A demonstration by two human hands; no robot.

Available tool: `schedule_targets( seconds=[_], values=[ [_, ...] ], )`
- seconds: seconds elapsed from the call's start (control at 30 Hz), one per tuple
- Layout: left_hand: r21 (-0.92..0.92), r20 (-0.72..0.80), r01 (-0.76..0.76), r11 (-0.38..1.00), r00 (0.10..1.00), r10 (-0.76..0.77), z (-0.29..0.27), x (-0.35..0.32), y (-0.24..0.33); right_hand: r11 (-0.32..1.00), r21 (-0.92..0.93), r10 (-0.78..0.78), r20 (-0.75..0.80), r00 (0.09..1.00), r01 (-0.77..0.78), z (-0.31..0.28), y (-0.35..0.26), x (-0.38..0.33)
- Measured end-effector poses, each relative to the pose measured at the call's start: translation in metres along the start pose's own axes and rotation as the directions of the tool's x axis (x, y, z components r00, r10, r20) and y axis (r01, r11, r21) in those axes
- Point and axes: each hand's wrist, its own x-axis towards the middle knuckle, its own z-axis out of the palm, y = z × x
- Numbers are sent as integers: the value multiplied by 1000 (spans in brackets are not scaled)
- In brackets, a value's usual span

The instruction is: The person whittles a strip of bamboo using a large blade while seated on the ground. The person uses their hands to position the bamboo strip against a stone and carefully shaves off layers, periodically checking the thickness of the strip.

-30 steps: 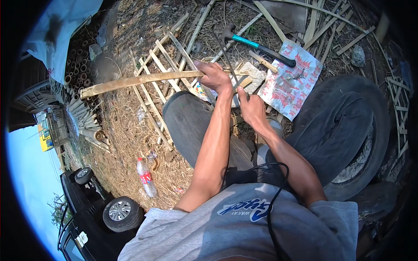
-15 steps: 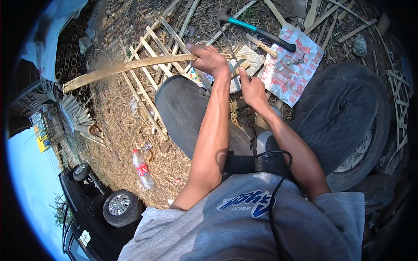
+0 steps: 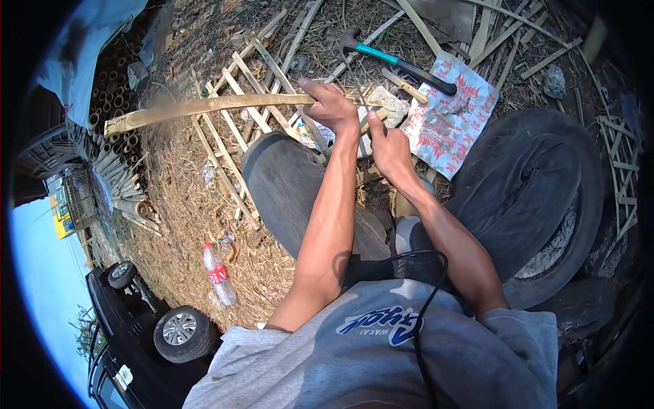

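My left hand [image 3: 332,108] is closed round a long, pale bamboo strip [image 3: 211,105], which reaches far out to the left and slightly bows. In my right hand [image 3: 390,144] is the handle of a knife, thumb stretched along it. The knife's thin dark blade [image 3: 357,85] points up and away, crossing the strip just right of my left hand. Behind the hands lies a pale stone block [image 3: 392,108]. How the blade's edge meets the strip is too small to tell.
A claw hammer [image 3: 402,63] with a teal and black handle lies across red-printed paper [image 3: 453,112]. Bamboo lattice [image 3: 235,85] spreads at left, near a plastic bottle [image 3: 218,274]. A tyre [image 3: 591,225] stands right of my legs. Stacked bamboo poles [image 3: 112,102] and a dark vehicle [image 3: 129,327] are farther left.
The view has shifted a little. The strip's left end sits slightly higher and farther right. Both hands keep their grips, with my right hand moved slightly to the left.
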Motion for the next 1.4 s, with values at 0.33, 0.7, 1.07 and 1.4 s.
schedule_targets(
  seconds=[0.33,0.7,1.07,1.4],
  values=[
    [-64,65,-72,995,995,76,5,-1,3,999,42,18,-25,1000,-17,-3,1,2],
    [45,-1,30,999,1000,-30,3,-3,9,994,50,-98,49,994,96,12,18,-5],
    [-41,-281,53,998,958,-62,-1,27,11,898,398,194,31,981,-190,-9,33,3],
    [-4,49,49,999,998,-49,18,12,33,863,439,225,112,968,-251,-22,23,-22]
  ],
)
